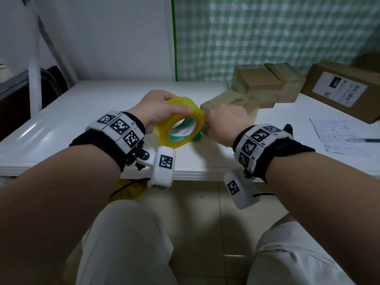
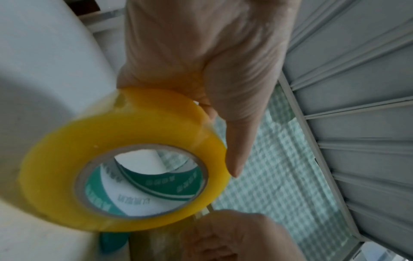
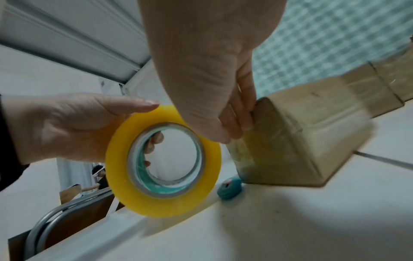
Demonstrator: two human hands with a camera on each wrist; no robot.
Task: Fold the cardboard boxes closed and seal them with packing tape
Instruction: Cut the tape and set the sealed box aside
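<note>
Head view: the tape roll [image 1: 181,122] is held above the near edge of the table [image 1: 82,112] by the left hand [image 1: 158,109], thumb laid on the yellow outer rim, fingers wrapped over the far side. In the right wrist view fingertips [image 3: 154,141] are seen through the roll's core, so the roll is gripped between thumb and fingers.

The right hand [image 1: 225,122] is just right of the roll, its fingers bunched together at the roll's right rim and against the near corner of the box [image 1: 232,103]. In the left wrist view a short strip of tape is seen drawn from the roll to these fingers; a pinch on the tape end is probable, though the contact itself is blurred.

The box stands on the table just right of and behind the roll, flaps closed, faces glossy with tape. More boxes [image 1: 267,83] are grouped further right of the roll, and a labelled carton [image 1: 341,93] beyond those. A small teal disc [image 3: 230,188] lies on the table under the roll's right side, touching the box's base. A sheet of paper [image 1: 339,136] with a pen lies well to the right.
</note>
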